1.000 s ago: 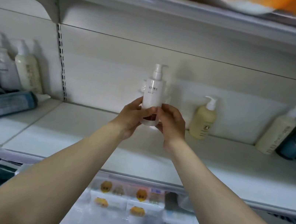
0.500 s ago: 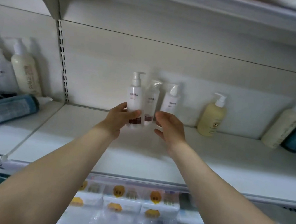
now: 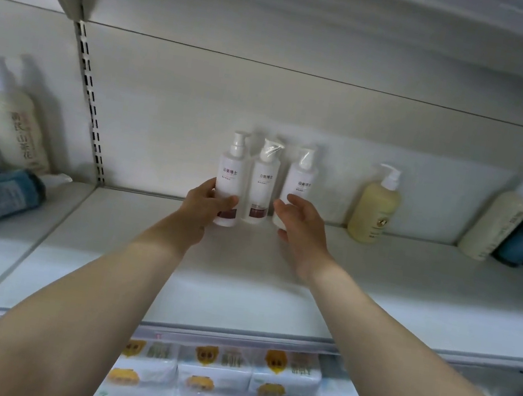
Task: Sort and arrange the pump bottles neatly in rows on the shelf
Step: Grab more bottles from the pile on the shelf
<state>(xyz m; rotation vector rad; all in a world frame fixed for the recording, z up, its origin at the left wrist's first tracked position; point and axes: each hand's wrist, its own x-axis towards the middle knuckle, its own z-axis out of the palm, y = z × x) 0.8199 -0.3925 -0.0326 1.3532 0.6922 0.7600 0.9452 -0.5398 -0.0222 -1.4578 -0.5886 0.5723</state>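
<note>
Held a second earlier in both hands as a single white bottle raised before the back panel; half a second on, spread apart into three; now stood as a row of three on the shelf (image 3: 240,280), so one group judged nearly placed. Left hand (image 3: 206,204) wrapped round the lower body of the left white bottle (image 3: 231,176), thumb across its front; right hand (image 3: 300,226) released, fingers loosely spread, just in front of the right white bottle (image 3: 300,183), contact not clear. Middle white bottle (image 3: 261,184) between the two hands, touching or nearly touching its left neighbour. Long axes upright, right one tilted slightly; labels turned toward the camera; pump spouts too blurred to judge. Beyond the right hand, a yellow bottle (image 3: 375,209), well apart.
</note>
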